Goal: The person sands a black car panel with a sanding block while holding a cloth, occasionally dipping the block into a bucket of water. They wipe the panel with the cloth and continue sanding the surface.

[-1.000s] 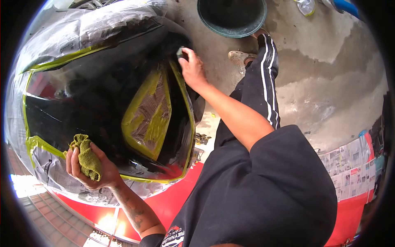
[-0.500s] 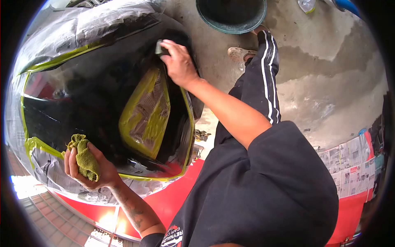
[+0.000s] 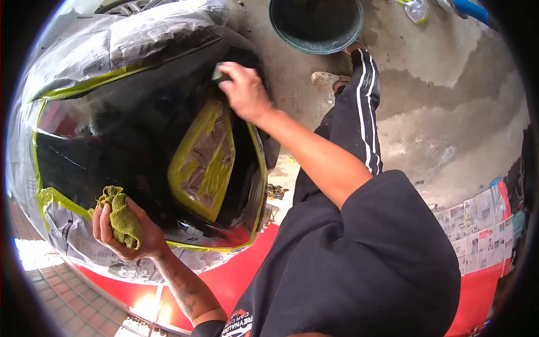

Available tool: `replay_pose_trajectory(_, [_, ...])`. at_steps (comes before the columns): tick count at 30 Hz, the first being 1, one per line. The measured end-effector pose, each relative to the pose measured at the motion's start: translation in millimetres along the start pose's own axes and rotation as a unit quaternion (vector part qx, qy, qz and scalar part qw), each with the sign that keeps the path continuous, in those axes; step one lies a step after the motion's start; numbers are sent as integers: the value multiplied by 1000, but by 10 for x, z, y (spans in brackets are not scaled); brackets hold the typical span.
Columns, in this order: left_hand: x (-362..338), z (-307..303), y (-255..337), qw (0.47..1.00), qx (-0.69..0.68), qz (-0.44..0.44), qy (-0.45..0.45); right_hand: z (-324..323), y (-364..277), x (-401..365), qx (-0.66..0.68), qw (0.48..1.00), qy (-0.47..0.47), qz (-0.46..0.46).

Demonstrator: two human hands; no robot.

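Note:
My left hand (image 3: 145,238) is closed round a crumpled olive-green cloth (image 3: 126,223), held over the lower edge of a glossy black car panel (image 3: 123,140). Against the panel's upper right part, my right hand (image 3: 247,95) grips a small grey-green pad (image 3: 217,73), mostly hidden by the fingers. Below that hand lies a pointed section masked with newspaper and yellow-green tape (image 3: 203,163). More yellow-green tape (image 3: 38,135) borders the black surface.
Newspaper sheeting (image 3: 84,50) covers the car around the panel. A dark green tub (image 3: 317,48) stands on the wet-patched concrete floor (image 3: 443,101) near my feet. Red bodywork (image 3: 208,283) shows below, and newspaper-covered red parts (image 3: 483,236) are at right. A blue tube (image 3: 471,11) lies top right.
My right hand and the pad have shifted slightly downward in view, still at the panel's upper right. The whole view has moved a little; the left hand keeps its hold on the cloth.

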State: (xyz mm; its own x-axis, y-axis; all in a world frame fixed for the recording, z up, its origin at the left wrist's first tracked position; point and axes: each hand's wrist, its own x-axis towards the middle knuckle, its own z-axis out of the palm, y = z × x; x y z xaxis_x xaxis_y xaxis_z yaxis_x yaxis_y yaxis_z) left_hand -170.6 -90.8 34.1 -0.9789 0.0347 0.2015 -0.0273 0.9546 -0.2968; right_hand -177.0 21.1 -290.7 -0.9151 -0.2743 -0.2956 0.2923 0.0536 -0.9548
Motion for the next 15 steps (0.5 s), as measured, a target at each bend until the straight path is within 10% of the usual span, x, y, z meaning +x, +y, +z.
replay_pose_trajectory(15, [-30, -21, -27, 1000, -2, -15, -11, -51, -22, -14, 1, 1000, 19, -22])
